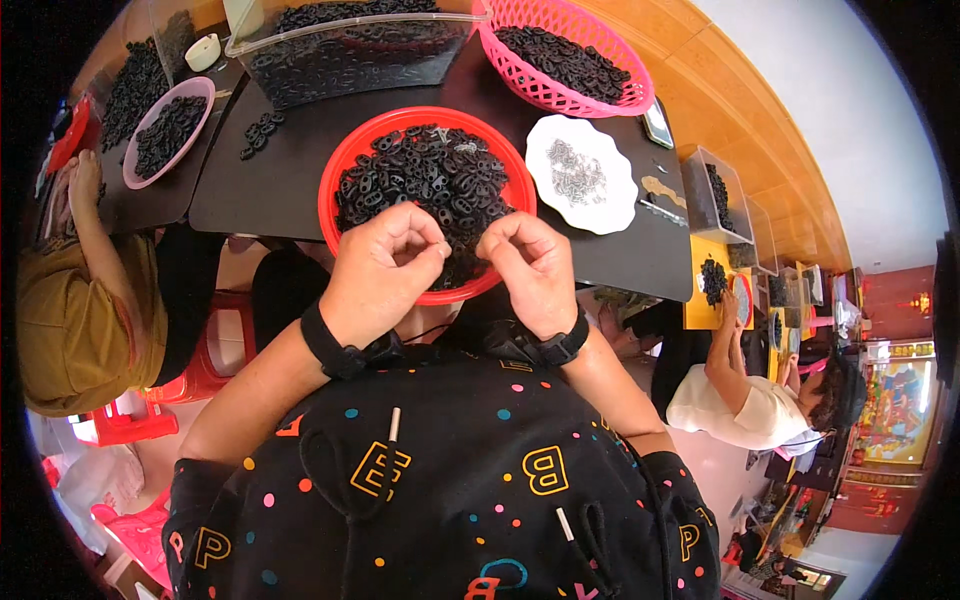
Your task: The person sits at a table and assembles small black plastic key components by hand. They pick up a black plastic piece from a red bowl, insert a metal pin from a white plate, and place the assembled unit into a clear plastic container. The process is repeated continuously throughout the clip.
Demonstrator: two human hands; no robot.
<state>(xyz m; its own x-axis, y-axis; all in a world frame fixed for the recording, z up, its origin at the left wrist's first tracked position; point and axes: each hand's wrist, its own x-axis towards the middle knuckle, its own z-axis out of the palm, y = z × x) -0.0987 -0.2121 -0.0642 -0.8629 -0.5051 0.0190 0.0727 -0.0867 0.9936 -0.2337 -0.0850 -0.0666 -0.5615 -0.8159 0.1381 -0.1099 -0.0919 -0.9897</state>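
Item: round red plastic bowl point(345, 165), heaped with small black plastic link pieces point(420, 180), set at the near edge of a dark tabletop point(270, 170).

Left hand point(375, 275) and right hand point(535, 272): both held over the bowl's near rim, fingers curled together and pinched; what is clamped between the fingertips cannot be made out (too small, and hidden by the knuckles).

Risk, as judged: a piece could be dropped off the near edge into the lap, the hands being partly past the rim; the bowl could be tipped if the rim is pressed.

Surroundings: white scalloped plate of small metal parts point(582, 172) just right of the bowl; pink mesh basket point(600, 100) behind it; clear plastic tray point(350, 45) and pink shallow dish point(170, 125), all holding black pieces. Other seated persons are noted left and right.
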